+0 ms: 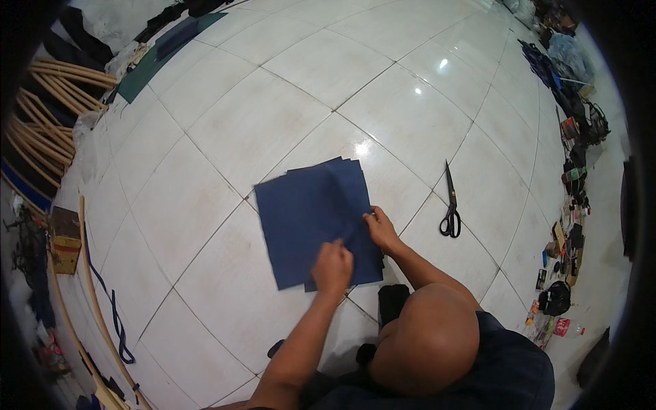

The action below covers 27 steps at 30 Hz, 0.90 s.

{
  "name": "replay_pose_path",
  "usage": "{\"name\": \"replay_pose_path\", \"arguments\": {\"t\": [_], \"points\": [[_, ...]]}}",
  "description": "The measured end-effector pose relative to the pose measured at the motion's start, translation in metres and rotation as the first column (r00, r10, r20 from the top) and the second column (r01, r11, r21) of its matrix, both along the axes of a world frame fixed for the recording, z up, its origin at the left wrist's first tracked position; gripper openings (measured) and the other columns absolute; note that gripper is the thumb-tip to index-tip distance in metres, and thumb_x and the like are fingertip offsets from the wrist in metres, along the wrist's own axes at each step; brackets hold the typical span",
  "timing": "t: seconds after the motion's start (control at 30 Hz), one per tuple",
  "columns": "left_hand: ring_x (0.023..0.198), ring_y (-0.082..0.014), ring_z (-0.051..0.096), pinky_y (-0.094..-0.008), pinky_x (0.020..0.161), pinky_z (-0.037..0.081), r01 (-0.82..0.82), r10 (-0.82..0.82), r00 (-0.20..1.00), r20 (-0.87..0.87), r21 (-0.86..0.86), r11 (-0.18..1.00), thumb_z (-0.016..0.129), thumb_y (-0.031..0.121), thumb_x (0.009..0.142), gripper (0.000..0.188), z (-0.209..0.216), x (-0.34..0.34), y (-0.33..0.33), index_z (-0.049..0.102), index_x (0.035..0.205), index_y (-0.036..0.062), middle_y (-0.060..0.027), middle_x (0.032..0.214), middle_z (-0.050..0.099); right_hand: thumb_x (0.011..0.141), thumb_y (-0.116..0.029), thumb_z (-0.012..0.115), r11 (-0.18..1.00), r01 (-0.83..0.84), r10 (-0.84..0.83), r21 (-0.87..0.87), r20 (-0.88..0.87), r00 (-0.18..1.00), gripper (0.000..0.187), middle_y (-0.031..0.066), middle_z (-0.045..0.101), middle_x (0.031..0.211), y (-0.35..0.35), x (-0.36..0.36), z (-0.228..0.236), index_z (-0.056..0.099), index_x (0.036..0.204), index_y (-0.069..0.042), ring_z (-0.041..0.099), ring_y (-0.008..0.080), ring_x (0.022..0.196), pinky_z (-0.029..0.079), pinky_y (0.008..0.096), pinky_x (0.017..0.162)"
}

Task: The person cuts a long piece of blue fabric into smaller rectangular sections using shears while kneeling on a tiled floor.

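A loose stack of dark blue, cloth-like sheets lies on the tiled floor in front of me, its layers offset at the top and right edges. My right hand grips the stack's right edge, thumb on top. Over the lower middle of the sheets, my left hand is closed in a fist-like pinch, slightly blurred. What its fingers hold, if anything, cannot be made out. Apart from both hands, black-handled scissors rest on the tiles to the right, blades pointing away.
Bundled curved canes and a worn box stand at the left. A green sheet with blue material lies far left. Assorted clutter, including a black bag and a bottle, lines the right wall. My bent knee is close by.
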<state>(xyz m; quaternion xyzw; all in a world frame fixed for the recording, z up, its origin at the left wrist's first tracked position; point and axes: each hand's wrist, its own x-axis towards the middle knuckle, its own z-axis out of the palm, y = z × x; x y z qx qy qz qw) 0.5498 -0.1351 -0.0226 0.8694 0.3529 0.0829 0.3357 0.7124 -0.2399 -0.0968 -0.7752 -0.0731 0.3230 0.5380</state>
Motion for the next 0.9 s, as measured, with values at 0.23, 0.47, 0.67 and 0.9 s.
{"name": "replay_pose_path", "arguments": {"t": [0.23,0.47,0.67,0.9], "points": [[0.12,-0.0439,0.053,-0.0519,0.105,0.041,-0.218,0.215,0.976,0.042,0.249,0.944,0.068,0.045,0.091,0.071,-0.022,0.014,0.06,0.052,0.137,-0.006,-0.0277,0.124,0.057,0.098,-0.06,0.056,0.997,-0.073,0.073,0.008,-0.027,0.997,0.08,0.0284,0.061,0.129,-0.009,-0.001,0.01,0.048,0.137,0.01,0.061,0.0363,0.12,0.047,0.0423,0.102],[0.129,-0.0427,0.038,-0.0534,0.108,0.038,-0.167,0.172,0.934,-0.314,0.043,0.985,0.074,0.063,0.079,0.103,-0.034,0.011,0.063,0.038,0.151,-0.0018,-0.0252,0.135,0.04,0.088,-0.067,0.064,0.841,-0.286,0.34,-0.458,0.036,0.94,0.092,0.0332,0.064,0.12,0.023,0.012,0.073,0.042,0.134,0.01,0.064,0.0444,0.115,0.051,0.0475,0.098],[0.132,-0.0471,0.042,-0.0518,0.111,0.038,-0.442,0.405,0.857,-0.319,-0.049,0.896,0.083,0.06,0.072,0.11,-0.035,0.029,0.058,0.038,0.146,-0.0073,-0.0354,0.139,0.04,0.087,-0.063,0.068,0.956,-0.049,0.068,-0.288,0.057,0.996,0.086,0.0332,0.064,0.119,0.0,0.02,0.04,0.048,0.129,0.01,0.063,0.0448,0.115,0.051,0.0468,0.098],[0.11,-0.0422,0.066,-0.0446,0.1,0.05,-0.362,0.358,0.931,-0.069,-0.292,0.885,0.084,0.047,0.078,0.085,-0.04,0.026,0.069,0.055,0.124,-0.0179,-0.0332,0.116,0.066,0.09,-0.043,0.07,0.91,-0.297,0.334,-0.29,0.086,0.939,0.072,0.0319,0.062,0.126,0.003,0.025,0.052,0.047,0.136,0.008,0.061,0.0434,0.118,0.048,0.0457,0.101]]}}
